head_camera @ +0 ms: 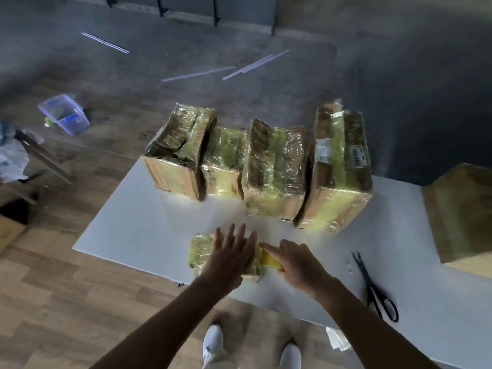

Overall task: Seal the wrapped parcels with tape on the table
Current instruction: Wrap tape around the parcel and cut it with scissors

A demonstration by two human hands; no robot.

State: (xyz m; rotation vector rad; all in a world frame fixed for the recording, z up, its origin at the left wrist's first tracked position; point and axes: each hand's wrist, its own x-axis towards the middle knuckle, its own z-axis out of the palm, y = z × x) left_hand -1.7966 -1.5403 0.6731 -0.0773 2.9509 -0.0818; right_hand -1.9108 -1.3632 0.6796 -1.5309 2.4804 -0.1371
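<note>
The left hand [229, 255] lies flat on a small wrapped parcel [201, 250]. Its grip is spread, fingers straight and fanned, pressing down and curled round nothing. The palm hides the middle of the parcel's top.

The right hand [298, 262] sits just beside the parcel's right end, forefinger stretched toward it along a strip of yellow tape [270, 259]. The tape runs from the parcel's end under the hand. The thumb and the other fingers are hidden, so I cannot tell whether this grip pinches the tape or only rests on it, nor whether a roll lies beneath.

The parcel lies at the near edge of the white tabletop [138, 235]. Farther back a row of four larger wrapped parcels [274, 166] stands close together; the glossy film blurs their surfaces, and the labels on the rightmost are unreadable. Black scissors [372, 286] lie closed, to the right of the right hand. A brown cardboard box [463, 209] is cut off by the right frame edge.

On the floor beyond lie white strips [198, 74] and a clear plastic container [64, 117], its contents hard to make out. White shoes [213, 342] show below the arms.
</note>
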